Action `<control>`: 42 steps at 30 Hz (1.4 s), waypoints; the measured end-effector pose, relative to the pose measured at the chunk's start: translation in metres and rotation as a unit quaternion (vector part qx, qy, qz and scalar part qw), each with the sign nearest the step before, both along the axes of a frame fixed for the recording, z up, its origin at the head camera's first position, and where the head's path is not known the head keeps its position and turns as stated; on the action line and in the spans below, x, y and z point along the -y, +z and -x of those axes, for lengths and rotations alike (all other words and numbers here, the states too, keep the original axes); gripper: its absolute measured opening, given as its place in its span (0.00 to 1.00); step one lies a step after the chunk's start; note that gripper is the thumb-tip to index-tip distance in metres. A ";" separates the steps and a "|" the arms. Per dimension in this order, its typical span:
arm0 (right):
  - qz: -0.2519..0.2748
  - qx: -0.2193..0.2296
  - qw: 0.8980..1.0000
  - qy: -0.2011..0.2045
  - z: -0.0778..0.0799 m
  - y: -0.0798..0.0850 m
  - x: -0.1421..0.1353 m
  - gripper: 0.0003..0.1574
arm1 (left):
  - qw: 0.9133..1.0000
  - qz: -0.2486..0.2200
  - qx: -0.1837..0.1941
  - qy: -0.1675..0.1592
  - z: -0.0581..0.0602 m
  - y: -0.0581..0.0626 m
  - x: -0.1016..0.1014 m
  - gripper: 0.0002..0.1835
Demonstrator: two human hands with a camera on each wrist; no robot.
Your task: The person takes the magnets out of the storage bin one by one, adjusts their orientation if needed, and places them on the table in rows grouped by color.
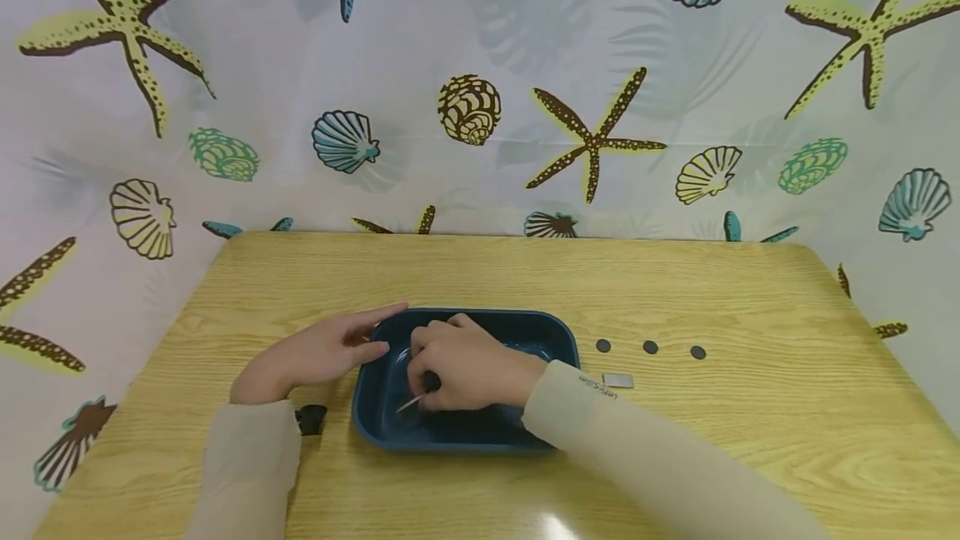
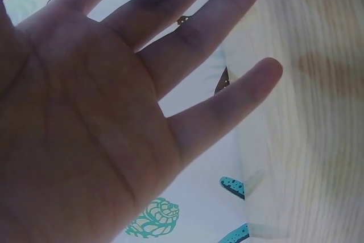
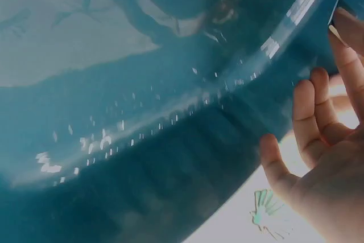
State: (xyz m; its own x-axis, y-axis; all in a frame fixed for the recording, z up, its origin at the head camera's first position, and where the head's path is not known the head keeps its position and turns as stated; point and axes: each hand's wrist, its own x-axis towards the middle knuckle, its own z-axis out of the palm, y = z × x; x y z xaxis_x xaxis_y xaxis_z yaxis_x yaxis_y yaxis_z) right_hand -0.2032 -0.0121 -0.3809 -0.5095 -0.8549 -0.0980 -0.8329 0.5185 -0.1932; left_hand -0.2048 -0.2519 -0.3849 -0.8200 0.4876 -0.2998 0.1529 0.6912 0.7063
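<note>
A dark blue rectangular tray point(image 1: 465, 447) with rounded corners rests on the wooden table. My left hand point(image 1: 322, 352) is at its left end, fingers spread and extended, thumb and fingertips at the rim; the left wrist view shows the bare palm point(image 2: 85, 112). Inside the tray, my right hand point(image 1: 461, 365) pinches a small, thin, shiny flat piece point(image 1: 408, 404) between thumb and finger. A round black spot point(image 1: 431, 382) shows by those fingers; whether it is a separate disc I cannot tell. The right wrist view shows the edge of the pinched piece point(image 3: 334, 18) near the fingertips.
Right of the tray lie three small black discs in a row: one disc point(image 1: 603, 346), a middle disc point(image 1: 650, 347) and a far disc point(image 1: 698, 352). Below them is a silver rectangular piece point(image 1: 618, 380). A black object point(image 1: 311, 419) sits by the left cuff. Patterned cloth point(image 1: 420, 148) hangs behind.
</note>
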 end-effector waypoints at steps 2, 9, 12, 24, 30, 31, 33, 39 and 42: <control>0.009 -0.001 1.000 -0.009 0.000 0.004 -0.005 0.03 | 1.000 0.002 -0.002 0.001 0.000 0.000 0.000 0.35; 0.054 0.012 0.998 -0.029 -0.003 0.022 -0.019 0.05 | 1.000 0.001 -0.005 0.002 0.001 0.000 -0.002 0.35; 0.074 0.017 0.997 -0.028 -0.004 0.032 -0.023 0.05 | 1.000 0.007 -0.008 0.002 0.000 0.001 -0.002 0.35; 0.117 0.011 0.992 -0.053 -0.004 0.048 -0.046 0.06 | 1.000 0.016 -0.007 0.005 0.002 0.001 -0.003 0.35; 0.123 -0.001 0.991 -0.054 -0.006 0.046 -0.058 0.06 | 1.000 0.014 -0.010 0.002 0.001 0.003 -0.003 0.35; 0.126 -0.003 0.991 -0.054 -0.006 0.046 -0.060 0.06 | 1.000 0.013 -0.012 0.001 0.001 0.003 -0.003 0.35; 0.132 -0.003 0.990 -0.056 -0.007 0.046 -0.064 0.05 | 1.000 0.011 -0.017 -0.003 0.001 0.003 -0.003 0.35; 0.150 -0.003 0.987 -0.066 -0.011 0.047 -0.076 0.05 | 1.000 0.013 -0.022 -0.007 0.000 0.002 -0.003 0.35; 0.154 -0.002 0.985 -0.072 -0.012 0.044 -0.083 0.05 | 1.000 0.015 -0.025 -0.008 0.000 0.001 -0.003 0.35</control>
State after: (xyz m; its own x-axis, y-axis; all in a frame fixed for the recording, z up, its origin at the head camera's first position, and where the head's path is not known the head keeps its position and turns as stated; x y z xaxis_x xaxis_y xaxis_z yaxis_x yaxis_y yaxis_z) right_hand -0.1912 0.0709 -0.3364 -0.6275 -0.7626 0.1572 -0.7560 0.5484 -0.3574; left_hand -0.2048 -0.2492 -0.3838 -0.8269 0.4914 -0.2734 0.1979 0.7093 0.6765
